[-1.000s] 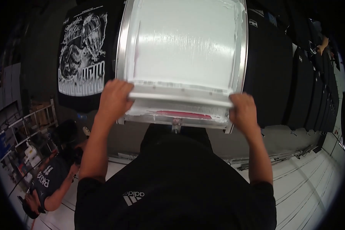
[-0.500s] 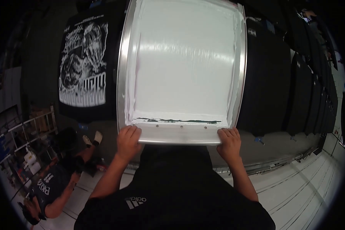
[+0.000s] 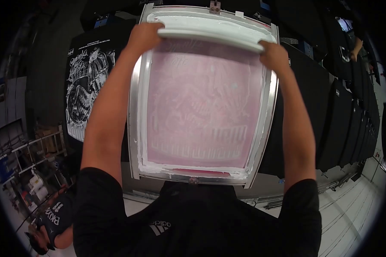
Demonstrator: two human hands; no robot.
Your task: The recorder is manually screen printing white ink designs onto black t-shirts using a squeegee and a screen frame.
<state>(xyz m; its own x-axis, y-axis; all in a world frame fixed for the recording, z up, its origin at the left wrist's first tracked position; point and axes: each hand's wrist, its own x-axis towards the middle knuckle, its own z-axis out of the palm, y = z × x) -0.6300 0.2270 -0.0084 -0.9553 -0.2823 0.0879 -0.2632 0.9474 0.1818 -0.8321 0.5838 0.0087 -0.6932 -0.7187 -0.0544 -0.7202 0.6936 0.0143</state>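
Both my arms are stretched out over a screen-printing frame [image 3: 134, 103] with silver metal sides. My left hand [image 3: 146, 36] grips the left end of a wide, ink-coated squeegee [image 3: 210, 38], and my right hand [image 3: 275, 56] is closed round its right end. The squeegee lies across the far part of the screen. Beyond it, thick white ink [image 3: 210, 20] is gathered. On the near side the pinkish mesh [image 3: 197, 103] is bared, with a faint pale design and lettering. White ink rims the mesh edges.
A black shirt [image 3: 88, 85] with a white print lies to the left. More black shirts [image 3: 306, 107] on boards run off to the right. A clamp [image 3: 215, 6] sits at the frame's far edge. Another person [image 3: 55, 218] is at lower left, near shelving [image 3: 38, 150].
My hands have carried the squeegee from the near end of the screen to the far end. White ink that covered the mesh is swept off it, uncovering the pink mesh and design.
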